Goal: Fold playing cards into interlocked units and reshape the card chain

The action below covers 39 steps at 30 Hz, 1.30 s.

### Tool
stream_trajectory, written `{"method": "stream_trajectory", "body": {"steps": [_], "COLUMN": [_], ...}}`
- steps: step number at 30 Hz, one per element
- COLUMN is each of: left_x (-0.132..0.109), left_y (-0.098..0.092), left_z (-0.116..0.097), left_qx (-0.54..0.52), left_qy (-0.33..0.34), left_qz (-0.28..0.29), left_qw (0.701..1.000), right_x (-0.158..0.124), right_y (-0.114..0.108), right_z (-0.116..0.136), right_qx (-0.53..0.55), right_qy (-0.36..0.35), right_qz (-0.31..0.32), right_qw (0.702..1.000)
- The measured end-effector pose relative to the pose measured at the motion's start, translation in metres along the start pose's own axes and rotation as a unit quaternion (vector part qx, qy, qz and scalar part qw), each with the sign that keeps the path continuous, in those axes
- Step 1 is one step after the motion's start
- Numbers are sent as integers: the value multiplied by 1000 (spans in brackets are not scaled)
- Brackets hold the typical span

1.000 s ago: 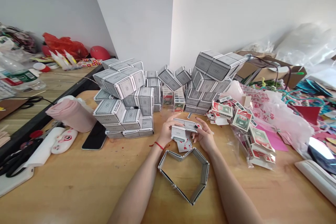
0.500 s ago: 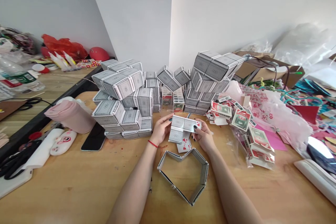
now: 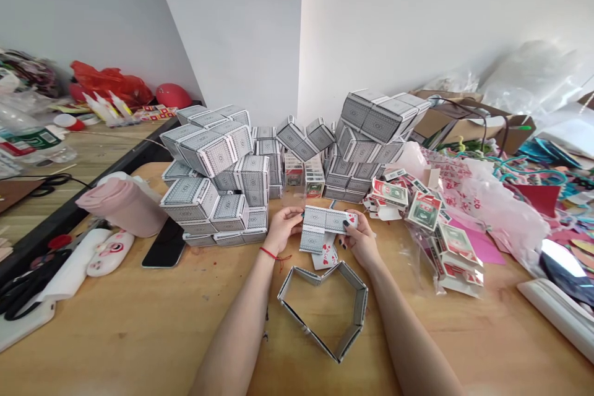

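Between my two hands are joined playing cards (image 3: pixel 317 220), patterned backs up, forming an angled strip. My left hand (image 3: pixel 284 230) pinches the strip's left end between thumb and fingers. At the right end, my right hand (image 3: pixel 359 238) grips it with the thumb on top, by a heart face. More playing cards (image 3: pixel 326 255), hearts showing, lie below the strip, partly covered by it. Nearer to me, a heart-shaped frame (image 3: pixel 355 329) of folded cards stands on the table between my forearms.
Stacks of card-covered boxes stand at left (image 3: pixel 197 204) and right (image 3: pixel 366 120). A phone (image 3: pixel 163 244) and a pink roll (image 3: pixel 121 204) lie left; card boxes (image 3: pixel 422 210) and plastic bags (image 3: pixel 492 198) lie right. Black scissors (image 3: pixel 34 284) rest at far left.
The whole view has shifted very slightly. Both hands keep their hold on the card strip, which lies a touch flatter and lower; the heart frame stays put.
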<state>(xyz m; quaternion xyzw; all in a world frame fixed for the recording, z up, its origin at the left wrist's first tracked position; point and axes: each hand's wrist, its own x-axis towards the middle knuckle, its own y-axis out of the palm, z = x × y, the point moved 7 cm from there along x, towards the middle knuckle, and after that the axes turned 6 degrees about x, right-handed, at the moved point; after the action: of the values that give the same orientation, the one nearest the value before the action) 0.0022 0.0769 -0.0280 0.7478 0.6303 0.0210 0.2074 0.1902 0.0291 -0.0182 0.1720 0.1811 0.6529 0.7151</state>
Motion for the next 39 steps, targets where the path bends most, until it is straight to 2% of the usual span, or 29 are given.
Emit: {"method": "stream_trajectory", "body": {"steps": [5, 11, 14, 18, 22, 27, 34, 39], "left_x": [0, -2, -1, 1, 2, 5, 8, 8], "left_y": [-2, 6, 6, 8, 5, 0, -3, -9], "left_z": [-3, -5, -5, 0, 3, 6, -3, -10], "left_qx": [45, 85, 121, 118, 94, 110, 178, 227], "left_qy": [19, 18, 33, 27, 9, 5, 85, 128], "left_qz": [-17, 41, 40, 55, 29, 9, -31, -66], "left_qw": [999, 995, 991, 991, 995, 994, 980, 963], "right_x": [1, -1, -1, 1, -1, -3, -2, -5], "right_y": [-1, 1, 1, 2, 7, 10, 9, 6], "right_z": [-1, -1, -4, -6, -7, -8, -10, -16], "right_qx": [-43, -88, -91, -78, -61, -94, -80, -172], "right_qy": [-16, -19, -8, 4, 11, 14, 44, 83], "right_qz": [-23, -23, -15, -15, 2, 10, 17, 16], "right_qw": [999, 996, 996, 997, 998, 995, 996, 981]}}
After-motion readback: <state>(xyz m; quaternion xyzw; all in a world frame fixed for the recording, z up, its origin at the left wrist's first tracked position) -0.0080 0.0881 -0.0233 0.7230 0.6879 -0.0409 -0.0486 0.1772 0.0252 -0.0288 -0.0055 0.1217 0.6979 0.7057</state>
